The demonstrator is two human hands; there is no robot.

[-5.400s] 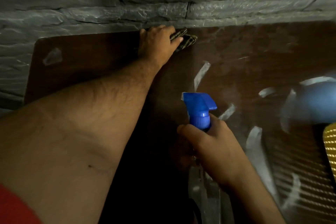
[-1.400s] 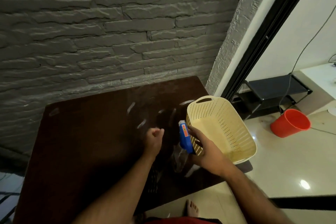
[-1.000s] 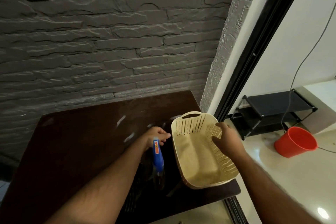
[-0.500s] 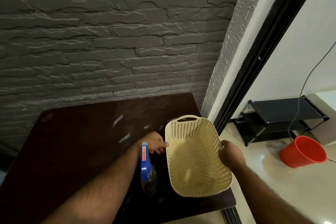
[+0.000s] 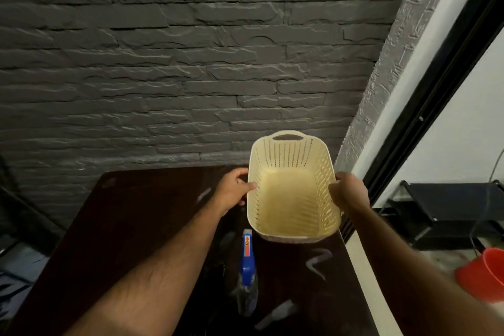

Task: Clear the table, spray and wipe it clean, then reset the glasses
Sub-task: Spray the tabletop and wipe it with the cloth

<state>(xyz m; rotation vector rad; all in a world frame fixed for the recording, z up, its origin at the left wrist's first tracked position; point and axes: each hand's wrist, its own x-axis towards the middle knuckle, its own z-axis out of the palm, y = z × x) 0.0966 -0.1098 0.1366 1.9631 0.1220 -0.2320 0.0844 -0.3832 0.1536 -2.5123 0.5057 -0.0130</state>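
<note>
Above the far right corner of the dark surface [image 5: 136,226] I hold the cream perforated basket [image 5: 293,199] between both hands. My left hand [image 5: 234,189] grips its left rim, thumb curled over the edge; my right hand [image 5: 349,194] clamps the right rim, fingers wrapped round the lip. The basket looks empty inside, and I cannot tell whether its base touches the wood or hangs just clear of it.

Just beside it, nearer to me, the spray bottle [image 5: 247,267] with its blue trigger head lies on the surface, untouched by either hand. Pale streaks of light, or perhaps wet marks, show on the wood near it. No glasses appear anywhere in view, and I see no cloth.

I judge that spraying and wiping are over or nearly so, and that I am shifting the basket, either off the surface or toward wherever the glasses wait. The next move calls for a level carry with both grips even, clearing the bottle, then finding the glasses, since resetting them is not yet done.
</note>
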